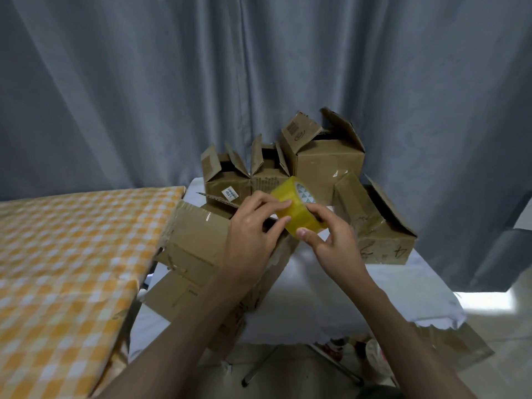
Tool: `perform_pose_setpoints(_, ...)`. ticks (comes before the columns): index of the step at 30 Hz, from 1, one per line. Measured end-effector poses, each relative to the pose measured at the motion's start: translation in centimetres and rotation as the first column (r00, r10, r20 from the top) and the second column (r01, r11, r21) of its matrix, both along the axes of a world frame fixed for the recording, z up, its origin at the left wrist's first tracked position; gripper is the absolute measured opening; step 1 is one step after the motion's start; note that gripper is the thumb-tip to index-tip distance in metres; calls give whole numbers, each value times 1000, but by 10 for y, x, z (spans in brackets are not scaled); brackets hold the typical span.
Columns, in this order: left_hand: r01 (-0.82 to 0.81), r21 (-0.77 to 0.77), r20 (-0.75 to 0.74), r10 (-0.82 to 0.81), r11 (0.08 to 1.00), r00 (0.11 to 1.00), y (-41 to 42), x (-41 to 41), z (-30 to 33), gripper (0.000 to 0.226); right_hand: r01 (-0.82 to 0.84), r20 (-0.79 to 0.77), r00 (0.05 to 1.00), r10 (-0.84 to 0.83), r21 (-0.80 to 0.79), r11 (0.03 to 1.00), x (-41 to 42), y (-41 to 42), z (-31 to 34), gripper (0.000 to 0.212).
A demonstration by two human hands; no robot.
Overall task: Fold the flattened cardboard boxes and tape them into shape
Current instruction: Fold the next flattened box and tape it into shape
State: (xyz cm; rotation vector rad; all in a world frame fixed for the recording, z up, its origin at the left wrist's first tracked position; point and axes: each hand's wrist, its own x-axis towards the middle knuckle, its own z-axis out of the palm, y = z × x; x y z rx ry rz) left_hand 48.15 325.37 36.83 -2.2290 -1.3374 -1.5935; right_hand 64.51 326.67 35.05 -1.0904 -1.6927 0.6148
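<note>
The tape roll in the middle is see-through yellow, and its core has a white label with little green triangles. The cardboard boxes at the far side are all plain brown; one has a small white sticker with black print. On the left, the tablecloth is an orange-and-white check. The near table cover is white, and the curtain behind is a flat blue-grey.

Grey curtain across back, orange-check cloth at left, white-covered worktop, pale floor w/ light patch.
</note>
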Motion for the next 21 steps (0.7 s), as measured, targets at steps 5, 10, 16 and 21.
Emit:
perform_pose_setpoints(5,19,-8,-18,-19,1000,1000,1,3,4,14,8,11,1000,-8,-4,1000,-1,-1,-1,37)
perform_pose_setpoints(10,48,-93,-99,-57,995,993,6,2,13,38,52,51,997,-50,-39,998,-1,0,-1,40)
perform_pose_setpoints(16,90,-63,-86,-96,994,992,9,-3,23,18,59,55,997,-58,-23,998,-2,-2,0,41)
perform_pose_setpoints(21,141,-71,41,-138,988,990,9,-4,30,12,52,76,996,-53,10,999,-1,-3,5,41)
